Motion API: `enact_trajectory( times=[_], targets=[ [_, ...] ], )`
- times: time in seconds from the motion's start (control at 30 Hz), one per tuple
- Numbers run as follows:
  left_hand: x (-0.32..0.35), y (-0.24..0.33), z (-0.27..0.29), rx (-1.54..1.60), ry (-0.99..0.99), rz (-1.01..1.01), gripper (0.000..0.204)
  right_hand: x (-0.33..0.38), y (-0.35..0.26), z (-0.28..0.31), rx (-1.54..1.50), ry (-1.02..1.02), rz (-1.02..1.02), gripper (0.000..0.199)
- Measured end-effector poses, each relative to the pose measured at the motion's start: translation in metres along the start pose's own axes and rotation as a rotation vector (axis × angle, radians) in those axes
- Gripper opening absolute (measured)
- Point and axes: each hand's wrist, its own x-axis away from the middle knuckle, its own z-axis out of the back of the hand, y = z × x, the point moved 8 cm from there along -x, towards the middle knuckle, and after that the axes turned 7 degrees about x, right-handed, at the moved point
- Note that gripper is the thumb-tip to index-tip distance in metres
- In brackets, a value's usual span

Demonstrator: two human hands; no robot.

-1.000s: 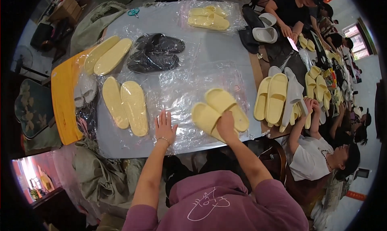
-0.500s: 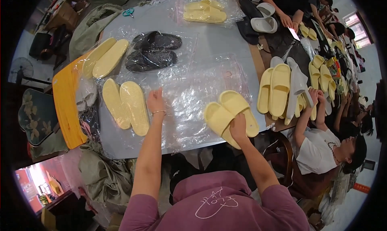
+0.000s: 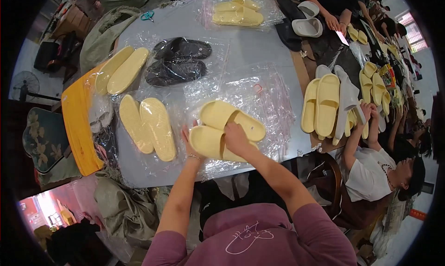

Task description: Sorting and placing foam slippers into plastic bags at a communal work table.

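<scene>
A pair of pale yellow slippers (image 3: 208, 141) is held by my right hand (image 3: 236, 138), whose fingers reach in at the inner edges past the straps. The toes point left, over a clear plastic bag (image 3: 273, 99) lying on the table. My left hand (image 3: 189, 141) is at the toe end, with fingers stretched up and apart; part of it is hidden behind the slippers. Left of it, another yellow pair (image 3: 157, 127) lies soles up in clear plastic. Beyond that are a bagged black pair (image 3: 178, 59) and another bagged yellow pair (image 3: 125, 73).
The grey table (image 3: 250, 48) holds a bagged yellow pair (image 3: 238, 18) at its far side and teal scissors (image 3: 148, 16). Loose yellow slippers (image 3: 328, 103) and grey ones stand at the right, near a co-worker in a white shirt (image 3: 368, 173). An orange board (image 3: 79, 127) juts out at left.
My right hand has carried the yellow slippers left, over the clear bag, with their toes turned further left. My left hand has moved down toward them, and its fingers have opened.
</scene>
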Motion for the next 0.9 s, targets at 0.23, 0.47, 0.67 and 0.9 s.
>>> enact_trajectory(
  times=[0.23,0.47,0.67,0.9],
  targets=[
    [-0.005,-0.001,0.034,0.050,0.012,0.001,0.078,0.001,0.094,0.071,0.183,0.170,-0.051,0.010],
    [0.049,-0.012,0.026,0.117,0.088,0.069,0.071,0.032,0.007,0.035,0.039,-0.085,0.019,0.021],
    [0.052,-0.041,0.009,0.256,-0.010,0.113,0.062,0.060,0.041,0.031,-0.469,-0.014,-0.286,0.032],
    [0.024,0.087,0.090,0.298,0.148,-0.195,0.065,0.062,0.080,0.050,-0.006,0.109,-0.269,0.013]
  ],
)
